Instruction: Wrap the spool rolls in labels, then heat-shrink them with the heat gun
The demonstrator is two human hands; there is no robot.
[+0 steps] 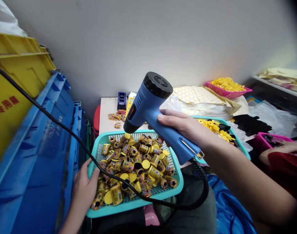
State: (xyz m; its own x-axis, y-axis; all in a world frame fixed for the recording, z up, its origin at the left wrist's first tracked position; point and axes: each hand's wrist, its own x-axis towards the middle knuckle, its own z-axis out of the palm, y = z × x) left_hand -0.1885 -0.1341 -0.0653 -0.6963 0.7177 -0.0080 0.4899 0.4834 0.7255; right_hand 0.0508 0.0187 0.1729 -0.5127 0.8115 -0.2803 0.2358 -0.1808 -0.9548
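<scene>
My right hand (174, 122) is wrapped round the handle of a blue heat gun (148, 113) with a black rear cap. Its black nozzle points down and left, above a turquoise basket (179, 180). Many small yellow-lidded jars (115, 193) with printed sleeves lie heaped in the basket, some upright, others on their sides. My left hand (86, 185) grips the basket's left rim, thumb on the inner side. From the handle's end a black cord (90, 131) loops down, crosses over the jars and runs off at the upper left.
Stacked blue crates (33, 156) and a yellow crate (19, 74) stand close on the left. Behind the basket are small printed labels (117, 124) and a dark blue tape dispenser (121, 100). Another basket (243, 146) holds yellow pieces. A person's red sleeve (283, 165) shows at right.
</scene>
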